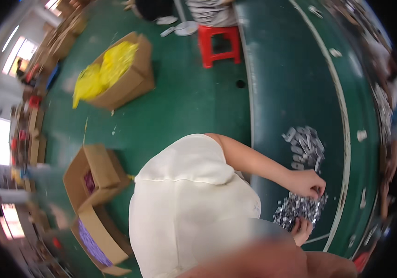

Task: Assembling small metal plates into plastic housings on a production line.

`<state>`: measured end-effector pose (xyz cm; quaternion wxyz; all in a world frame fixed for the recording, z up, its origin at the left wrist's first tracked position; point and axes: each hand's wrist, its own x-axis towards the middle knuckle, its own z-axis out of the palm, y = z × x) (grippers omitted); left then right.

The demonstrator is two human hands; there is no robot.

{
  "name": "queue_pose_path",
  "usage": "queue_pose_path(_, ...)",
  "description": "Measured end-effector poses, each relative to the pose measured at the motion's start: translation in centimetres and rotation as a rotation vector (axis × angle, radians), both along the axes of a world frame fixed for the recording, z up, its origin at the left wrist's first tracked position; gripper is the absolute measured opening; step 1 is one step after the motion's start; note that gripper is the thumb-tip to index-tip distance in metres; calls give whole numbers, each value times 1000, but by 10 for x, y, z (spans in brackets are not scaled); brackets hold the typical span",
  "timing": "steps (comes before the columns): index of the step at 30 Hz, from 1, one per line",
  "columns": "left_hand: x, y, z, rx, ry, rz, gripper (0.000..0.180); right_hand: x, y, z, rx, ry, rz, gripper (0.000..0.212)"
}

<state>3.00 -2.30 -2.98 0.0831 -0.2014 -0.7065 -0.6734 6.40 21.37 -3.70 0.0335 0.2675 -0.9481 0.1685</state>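
Pile of silvery pieces [296, 211] at four o'clock on a green table [291, 88], grey parts [306, 147] heaped farther toward twelve o'clock, left hand [307, 182] bent over the pile's twelve o'clock edge, right hand [302, 231] curled at its six o'clock edge, each one's grip impossible to tell

We've a long dk green bench [291, 83] w/ a whitish strip [345, 120] along its right side; on it, a heap of tiny shiny silver pcs [295, 207]; just above, loose grey pcs [307, 146]; past the strip, scattered small white pcs [361, 135].
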Motion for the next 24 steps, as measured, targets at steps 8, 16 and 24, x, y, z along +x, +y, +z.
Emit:
queue_pose_path(8, 15, -11, -30, -61, -37, 140, 18, 5, -27, 42, 99, -25, 67, 17)
queue_pose_path(16, 11, 8, -21, -97, 45, 89, 18, -19, -19, 18, -201, -60, 0, 16)
queue_pose_path(24, -8, 38, 2, -82, 97, -129, 21, -15, 32, 21, -656, -213, -254, 16)
